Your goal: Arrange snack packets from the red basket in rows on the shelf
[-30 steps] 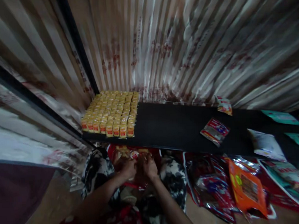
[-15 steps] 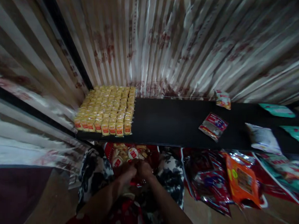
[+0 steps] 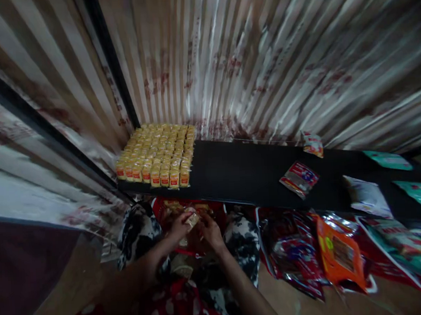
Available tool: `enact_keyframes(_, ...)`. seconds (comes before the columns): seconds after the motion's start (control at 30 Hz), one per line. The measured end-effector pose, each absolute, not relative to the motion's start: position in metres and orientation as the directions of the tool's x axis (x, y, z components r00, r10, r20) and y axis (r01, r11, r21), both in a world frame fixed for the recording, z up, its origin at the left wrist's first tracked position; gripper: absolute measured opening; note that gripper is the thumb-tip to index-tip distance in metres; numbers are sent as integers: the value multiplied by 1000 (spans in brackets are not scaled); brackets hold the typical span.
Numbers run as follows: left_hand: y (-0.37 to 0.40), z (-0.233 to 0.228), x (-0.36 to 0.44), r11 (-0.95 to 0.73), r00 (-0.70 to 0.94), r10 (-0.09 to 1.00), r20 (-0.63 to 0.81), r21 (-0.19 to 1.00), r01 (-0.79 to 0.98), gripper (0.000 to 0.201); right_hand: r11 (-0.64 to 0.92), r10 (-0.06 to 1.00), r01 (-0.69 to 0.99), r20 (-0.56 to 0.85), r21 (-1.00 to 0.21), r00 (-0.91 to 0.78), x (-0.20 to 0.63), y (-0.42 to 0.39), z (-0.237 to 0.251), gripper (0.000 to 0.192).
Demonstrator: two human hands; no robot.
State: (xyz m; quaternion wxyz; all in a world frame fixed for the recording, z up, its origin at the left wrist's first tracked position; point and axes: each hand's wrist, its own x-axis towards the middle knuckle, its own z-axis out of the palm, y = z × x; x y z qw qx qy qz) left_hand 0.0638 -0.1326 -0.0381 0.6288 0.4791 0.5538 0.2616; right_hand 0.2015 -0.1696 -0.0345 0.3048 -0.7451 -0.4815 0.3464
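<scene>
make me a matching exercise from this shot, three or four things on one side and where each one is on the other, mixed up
Things
1. yellow packets
2. red sachet
3. orange bag
4. hands

Places
A. below the shelf's front edge, right of the hands
B. lying alone mid-shelf
C. over the red bag of packets, below the shelf
D. packed in rows at the shelf's left end

Pairs: 1-D, 2-B, 3-A, 4-C

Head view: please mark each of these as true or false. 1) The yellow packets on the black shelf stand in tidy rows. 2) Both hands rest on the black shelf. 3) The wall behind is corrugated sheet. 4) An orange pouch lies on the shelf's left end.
1) True: the yellow packets form neat rows on the black shelf.
2) False: the left hand and right hand are below the shelf, over a red bag, with a small packet between them.
3) True: corrugated wall.
4) False: the orange pouch lies below the shelf, to the right.
</scene>
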Motion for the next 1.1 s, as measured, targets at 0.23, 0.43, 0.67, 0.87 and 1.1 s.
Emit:
enact_keyframes(0.23,-119,15,61,-91,353,934,-63,910,405,58,-286,938,222,-225,-932,263,207,-163,11,34)
enact_keyframes(0.43,-121,55,72,-420,470,860,198,797,435,59,-294,885,-353,-392,-888,249,208,-153,47,42)
enact_keyframes(0.67,-125,64,88,-441,472,849,237,810,386,57,-243,873,-502,-413,-830,260,227,-141,66,42)
enact_keyframes(0.87,-122,60,107,-252,350,927,133,913,320,45,-187,893,-445,-340,-876,293,243,-129,72,55)
enact_keyframes(1.1,-95,54,139,-142,158,982,102,953,266,50,-114,902,-411,-267,-905,339,262,-105,73,50)
